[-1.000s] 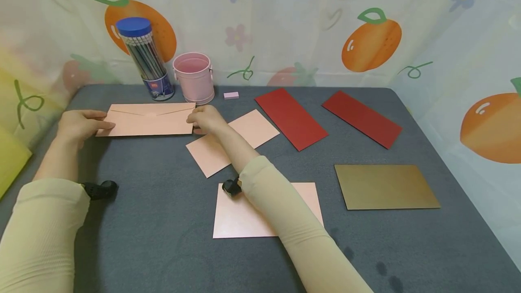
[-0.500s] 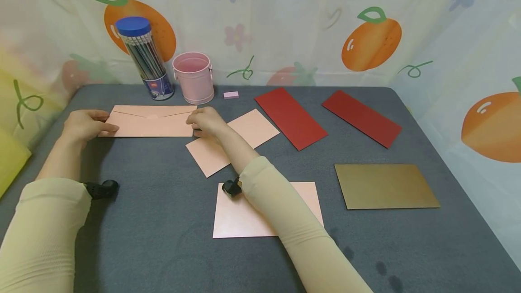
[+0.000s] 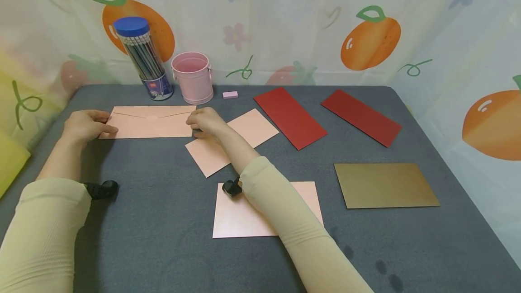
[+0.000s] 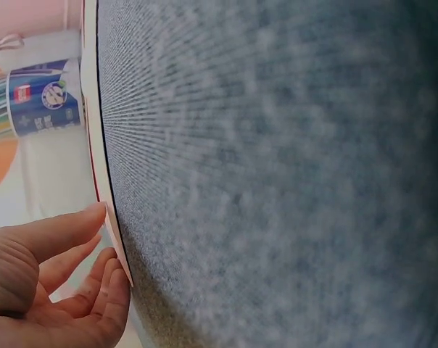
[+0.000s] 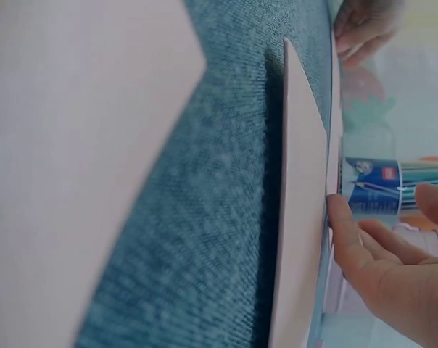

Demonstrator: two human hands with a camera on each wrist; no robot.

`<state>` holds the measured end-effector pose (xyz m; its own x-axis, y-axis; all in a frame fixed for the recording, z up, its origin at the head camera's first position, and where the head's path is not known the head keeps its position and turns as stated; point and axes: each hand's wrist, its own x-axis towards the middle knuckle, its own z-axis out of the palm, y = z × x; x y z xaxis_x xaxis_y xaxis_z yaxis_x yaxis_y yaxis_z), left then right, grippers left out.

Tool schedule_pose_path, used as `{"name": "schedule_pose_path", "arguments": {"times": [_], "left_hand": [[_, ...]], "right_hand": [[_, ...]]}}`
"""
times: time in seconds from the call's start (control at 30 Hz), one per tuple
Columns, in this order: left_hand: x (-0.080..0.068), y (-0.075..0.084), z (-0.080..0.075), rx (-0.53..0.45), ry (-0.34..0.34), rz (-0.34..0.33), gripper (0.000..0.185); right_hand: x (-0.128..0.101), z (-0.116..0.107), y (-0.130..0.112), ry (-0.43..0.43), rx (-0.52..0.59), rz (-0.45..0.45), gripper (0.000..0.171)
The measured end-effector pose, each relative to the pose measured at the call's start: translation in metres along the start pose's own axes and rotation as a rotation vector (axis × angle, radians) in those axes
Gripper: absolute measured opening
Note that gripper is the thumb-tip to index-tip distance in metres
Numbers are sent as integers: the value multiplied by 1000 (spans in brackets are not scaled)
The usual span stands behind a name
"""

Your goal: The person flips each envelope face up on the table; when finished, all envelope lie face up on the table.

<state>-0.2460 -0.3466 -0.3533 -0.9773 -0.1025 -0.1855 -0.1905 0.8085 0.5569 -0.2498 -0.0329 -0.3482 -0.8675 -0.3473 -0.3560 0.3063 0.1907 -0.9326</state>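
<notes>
Left hand (image 3: 83,125) near the worktop's (image 3: 154,220) left edge, toward the back-left corner: pinching the left end of the envelope (image 3: 152,123), thumb on top, other fingers at the end. Light pinch is enough; squeezing harder would probably bow the paper.

Envelope is close to the back-left corner, flap side up, long sides roughly parallel to the back edge. Step in hand looks like setting it flat and straight. Best to lower both ends together, square it to the back edge, then let go evenly so neither end skids.

Pencil jar (image 3: 158,86) and bucket (image 3: 193,80) stand by the back edge, just behind the envelope; can't tell if bucket and envelope touch. Don't push it further back, jar looks tippable.

Right hand (image 3: 209,122): fingertips bent at the envelope's right end; can't tell if it's a real pinch or just contact. Eraser (image 3: 230,95) by the back edge, out of the way.

Slanted sheet (image 3: 256,130) lies under the right hand and forearm, near sheet (image 3: 303,200) under the sleeve, toward the front edge. Lift the arm clear, don't drag it. Red sheets (image 3: 291,119) and gold sheet (image 3: 384,186), toward the right edge, need no care here.
</notes>
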Motion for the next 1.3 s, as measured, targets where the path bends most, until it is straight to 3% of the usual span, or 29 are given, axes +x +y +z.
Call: {"name": "schedule_pose_path", "arguments": {"times": [0.27, 0.37, 0.7, 1.0, 1.17, 1.3], "left_hand": [[-2, 12, 1, 102, 2, 60, 63], [-1, 22, 0, 99, 8, 85, 62], [-2, 78, 9, 31, -34, 206, 67], [-18, 125, 37, -50, -204, 340, 64], [-30, 136, 50, -69, -273, 431, 61], [-41, 138, 58, -59, -303, 465, 63]], "right_hand": [[-4, -6, -6, -24, 15, -29, 46], [-7, -15, -13, -35, 18, -53, 46], [-25, -54, -28, -18, -121, -131, 44], [-48, -100, -18, -12, -237, -182, 40], [-57, -130, -5, 6, -276, -153, 41], [-64, -152, 5, 34, -319, -133, 43]]}}
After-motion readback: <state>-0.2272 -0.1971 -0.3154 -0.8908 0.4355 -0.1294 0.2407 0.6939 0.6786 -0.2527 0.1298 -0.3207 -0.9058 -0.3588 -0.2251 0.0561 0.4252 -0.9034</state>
